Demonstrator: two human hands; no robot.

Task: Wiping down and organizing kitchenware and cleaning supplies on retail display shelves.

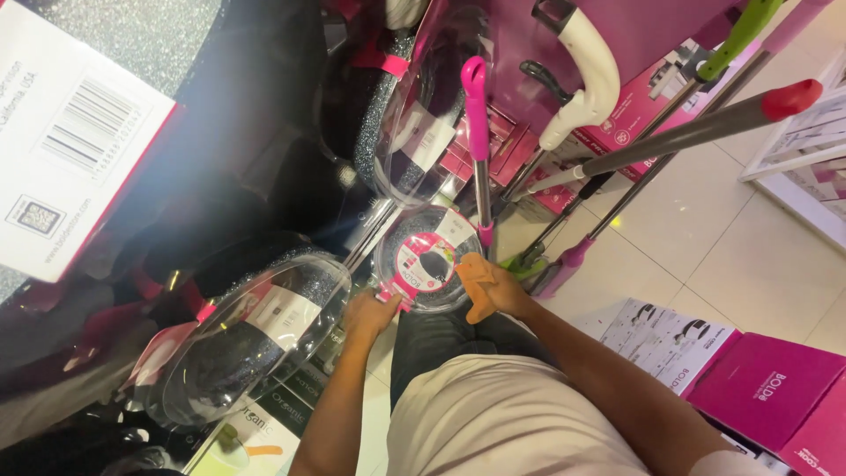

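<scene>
Pan [427,257], small, round, speckled dark with a pink card label across its face, held at centre frame, face turned up toward the camera. Left hand [370,310] at lower-left rim, fingers [381,300] pinching the pink edge. Right hand [495,289] at right rim, fingers pressing an orange cloth [476,280] against it. Both hands equally close, one on each side. Pink-handled mop [477,132] rising just above; glass lid [251,330] at lower left; pink boxes [765,388] at lower right on the floor [705,238].
</scene>
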